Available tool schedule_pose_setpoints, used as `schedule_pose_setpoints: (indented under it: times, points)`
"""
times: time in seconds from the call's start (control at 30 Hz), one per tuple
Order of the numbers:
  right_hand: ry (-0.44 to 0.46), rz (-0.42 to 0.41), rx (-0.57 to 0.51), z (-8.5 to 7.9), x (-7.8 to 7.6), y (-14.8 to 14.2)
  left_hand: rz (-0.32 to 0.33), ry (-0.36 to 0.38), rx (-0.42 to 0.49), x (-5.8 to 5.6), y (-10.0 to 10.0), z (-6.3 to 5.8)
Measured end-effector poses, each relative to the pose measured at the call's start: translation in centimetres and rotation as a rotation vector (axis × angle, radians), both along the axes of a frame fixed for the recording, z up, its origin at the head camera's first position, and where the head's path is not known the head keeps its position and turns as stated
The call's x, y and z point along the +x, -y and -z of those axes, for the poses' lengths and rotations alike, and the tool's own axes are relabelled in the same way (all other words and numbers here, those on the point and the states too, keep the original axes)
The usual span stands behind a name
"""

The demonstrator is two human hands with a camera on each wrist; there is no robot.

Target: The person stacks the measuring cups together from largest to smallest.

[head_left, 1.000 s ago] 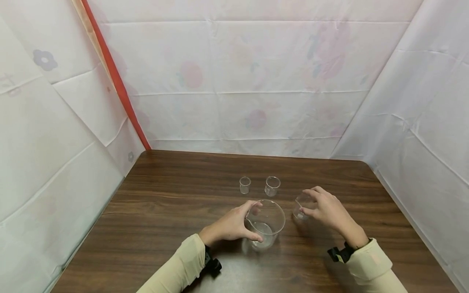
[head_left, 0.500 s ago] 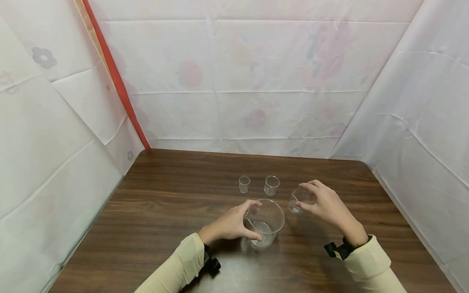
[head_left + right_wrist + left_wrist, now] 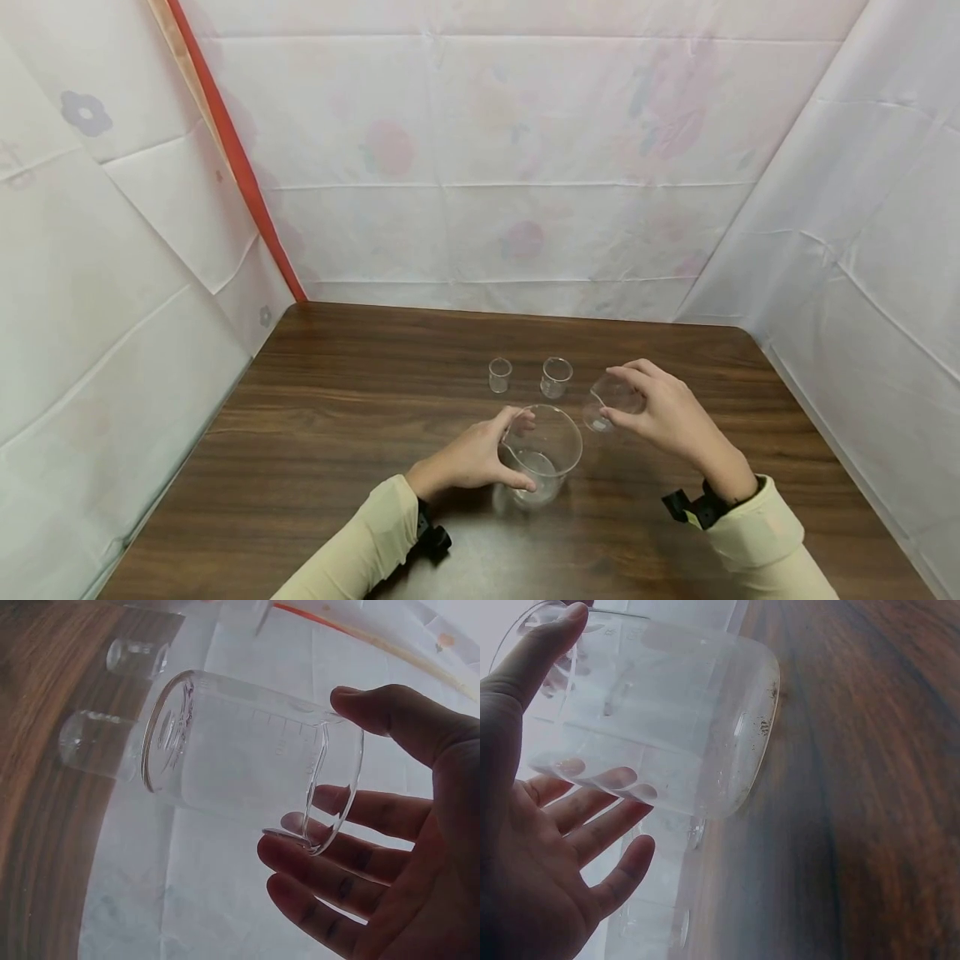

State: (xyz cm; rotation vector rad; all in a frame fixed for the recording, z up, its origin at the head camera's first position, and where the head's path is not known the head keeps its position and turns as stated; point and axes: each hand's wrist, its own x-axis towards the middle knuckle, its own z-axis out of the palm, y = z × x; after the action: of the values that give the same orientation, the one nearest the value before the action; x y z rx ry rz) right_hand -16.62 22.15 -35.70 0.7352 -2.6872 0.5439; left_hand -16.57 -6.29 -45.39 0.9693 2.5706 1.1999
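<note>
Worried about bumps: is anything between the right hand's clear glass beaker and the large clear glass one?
Nothing visible stands between the held beaker and the large beaker; two small clear glass beakers stand farther back.

This was a sheeted booth, the kind of room around it uncertain: pale printed sheets (image 3: 450, 233) hung beyond the fingers (image 3: 375, 814) and to both sides. A wood-grain bench (image 3: 360, 392) spread beneath the fingers; glass beakers (image 3: 555, 385), in and beyond them, suggested lab work.

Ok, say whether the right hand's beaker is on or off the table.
Off: in the right wrist view, the right hand grips the beaker near its rim, its base clear of the table.
</note>
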Motion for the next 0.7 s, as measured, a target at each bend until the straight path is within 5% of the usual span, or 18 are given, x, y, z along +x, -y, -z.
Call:
schedule_pose_setpoints:
  times: [0.7]
  points:
    - [-0.145, -0.178, -0.078, -2.5, 0.5, 1.8, -0.002, 0.034, -0.014, 0.1, 0.1, -0.2]
